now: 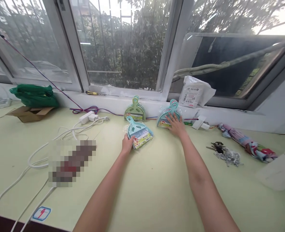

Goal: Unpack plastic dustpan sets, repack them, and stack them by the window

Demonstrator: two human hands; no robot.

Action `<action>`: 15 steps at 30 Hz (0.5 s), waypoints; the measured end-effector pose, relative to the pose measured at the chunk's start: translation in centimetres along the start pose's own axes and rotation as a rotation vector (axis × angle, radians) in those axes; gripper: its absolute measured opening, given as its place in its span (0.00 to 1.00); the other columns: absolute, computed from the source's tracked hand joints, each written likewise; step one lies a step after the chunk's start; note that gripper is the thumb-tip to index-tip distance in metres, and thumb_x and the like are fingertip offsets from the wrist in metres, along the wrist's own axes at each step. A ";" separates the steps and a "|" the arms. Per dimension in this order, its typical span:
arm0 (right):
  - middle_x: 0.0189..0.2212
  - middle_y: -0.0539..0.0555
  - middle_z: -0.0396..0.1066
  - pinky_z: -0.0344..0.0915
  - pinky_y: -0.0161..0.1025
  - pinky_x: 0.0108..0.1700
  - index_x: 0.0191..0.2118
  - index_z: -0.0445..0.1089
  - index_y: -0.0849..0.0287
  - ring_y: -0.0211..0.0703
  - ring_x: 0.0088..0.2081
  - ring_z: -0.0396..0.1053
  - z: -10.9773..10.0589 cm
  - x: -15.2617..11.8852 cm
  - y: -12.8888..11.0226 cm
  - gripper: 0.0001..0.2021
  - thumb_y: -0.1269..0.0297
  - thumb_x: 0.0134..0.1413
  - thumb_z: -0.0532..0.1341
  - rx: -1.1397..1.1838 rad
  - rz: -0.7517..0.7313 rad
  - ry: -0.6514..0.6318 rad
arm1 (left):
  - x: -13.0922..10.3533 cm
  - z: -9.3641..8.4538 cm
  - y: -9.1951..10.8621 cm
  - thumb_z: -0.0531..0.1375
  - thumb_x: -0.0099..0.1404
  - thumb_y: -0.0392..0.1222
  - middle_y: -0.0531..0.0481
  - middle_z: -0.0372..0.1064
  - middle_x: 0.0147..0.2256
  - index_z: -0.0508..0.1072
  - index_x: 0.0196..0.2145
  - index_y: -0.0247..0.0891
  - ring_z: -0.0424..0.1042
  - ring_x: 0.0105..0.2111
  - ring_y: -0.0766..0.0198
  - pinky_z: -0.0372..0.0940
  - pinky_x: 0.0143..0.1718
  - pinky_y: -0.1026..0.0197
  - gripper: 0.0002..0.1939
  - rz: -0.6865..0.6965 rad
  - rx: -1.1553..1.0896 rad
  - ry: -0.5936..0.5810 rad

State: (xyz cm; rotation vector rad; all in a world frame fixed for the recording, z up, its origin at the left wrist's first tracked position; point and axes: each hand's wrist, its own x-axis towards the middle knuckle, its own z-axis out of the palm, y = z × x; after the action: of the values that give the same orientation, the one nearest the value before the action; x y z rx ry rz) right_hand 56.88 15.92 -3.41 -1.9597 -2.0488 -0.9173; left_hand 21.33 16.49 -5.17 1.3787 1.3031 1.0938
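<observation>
Blue dustpan (140, 133), held by its edge in the left hand (128, 143), wants a firm pinch while the right hand (177, 125), fingers spread, should lightly steady the dustpan stack (164, 116).

Soft daylight from the windows (123, 58), blown-out sky (283, 19), 1 pixelated patch (71, 164), wide-angle distortion toward the edges.

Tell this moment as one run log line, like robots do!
left hand: holding blue dustpan set | right hand: spread against stacked dustpans | green dustpan set: upright
</observation>
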 end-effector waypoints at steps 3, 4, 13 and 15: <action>0.70 0.48 0.34 0.33 0.65 0.66 0.69 0.38 0.48 0.55 0.69 0.33 0.3 1.1 -0.1 0.37 0.45 0.58 0.50 0.037 -0.069 -0.045 | 0.0 0.0 -0.2 0.58 0.61 0.43 0.41 0.72 0.44 0.66 0.41 0.38 0.71 0.44 0.54 0.63 0.44 0.57 0.11 0.001 0.013 0.000; 0.70 0.48 0.34 0.33 0.65 0.66 0.69 0.37 0.48 0.54 0.69 0.33 0.5 1.2 -0.1 0.37 0.44 0.58 0.50 0.041 -0.074 -0.045 | 0.0 0.0 -0.2 0.58 0.61 0.43 0.42 0.72 0.44 0.66 0.41 0.38 0.71 0.44 0.55 0.63 0.44 0.57 0.11 -0.002 0.013 -0.004; 0.70 0.52 0.36 0.29 0.66 0.65 0.69 0.39 0.51 0.53 0.70 0.32 1.1 0.5 -0.5 0.34 0.56 0.60 0.52 -0.037 0.050 0.070 | 0.3 0.2 -0.7 0.58 0.60 0.45 0.43 0.73 0.41 0.66 0.39 0.39 0.72 0.41 0.57 0.64 0.41 0.59 0.11 -0.025 -0.006 -0.008; 0.69 0.53 0.37 0.30 0.68 0.64 0.69 0.40 0.51 0.54 0.70 0.32 1.3 0.9 -1.1 0.33 0.59 0.60 0.52 -0.039 0.081 0.089 | 0.4 0.2 -0.9 0.58 0.60 0.46 0.44 0.73 0.39 0.66 0.37 0.39 0.72 0.38 0.57 0.64 0.40 0.58 0.10 -0.041 -0.004 0.000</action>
State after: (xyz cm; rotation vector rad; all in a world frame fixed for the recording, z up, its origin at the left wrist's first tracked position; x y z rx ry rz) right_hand 56.09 17.46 -4.34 -1.9673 -1.9036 -1.0152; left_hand 21.37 16.89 -6.05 1.3432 1.3227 1.0676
